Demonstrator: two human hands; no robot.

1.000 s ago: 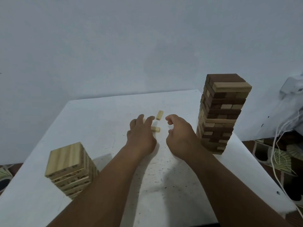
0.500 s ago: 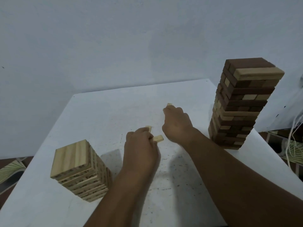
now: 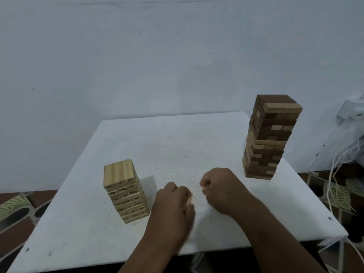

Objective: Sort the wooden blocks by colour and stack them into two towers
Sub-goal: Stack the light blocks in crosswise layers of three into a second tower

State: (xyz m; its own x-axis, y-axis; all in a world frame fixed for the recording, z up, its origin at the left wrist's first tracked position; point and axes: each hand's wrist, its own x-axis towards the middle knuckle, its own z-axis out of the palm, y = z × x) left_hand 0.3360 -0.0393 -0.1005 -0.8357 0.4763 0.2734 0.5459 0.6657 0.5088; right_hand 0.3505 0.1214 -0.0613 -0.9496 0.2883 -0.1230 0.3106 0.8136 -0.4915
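Note:
A short tower of light wooden blocks (image 3: 126, 191) stands at the table's front left. At the back right rises a taller tower of dark and light blocks mixed (image 3: 269, 138), with one light block across its top front. My left hand (image 3: 173, 205) grips a light block (image 3: 190, 198), whose end pokes out to the right of its fingers. My right hand (image 3: 220, 188) is curled into a fist just right of it, above the table; no loose block lies on the table, and whatever the fist holds is hidden.
The white table (image 3: 197, 146) stands against a pale wall. White cables (image 3: 334, 174) hang off its right side below a white wall fitting (image 3: 352, 109). Patterned floor shows at both sides.
Both hands have drawn back toward the front edge, each having closed over one of the two loose light blocks from mid-table. The view has tilted up and pulled back.

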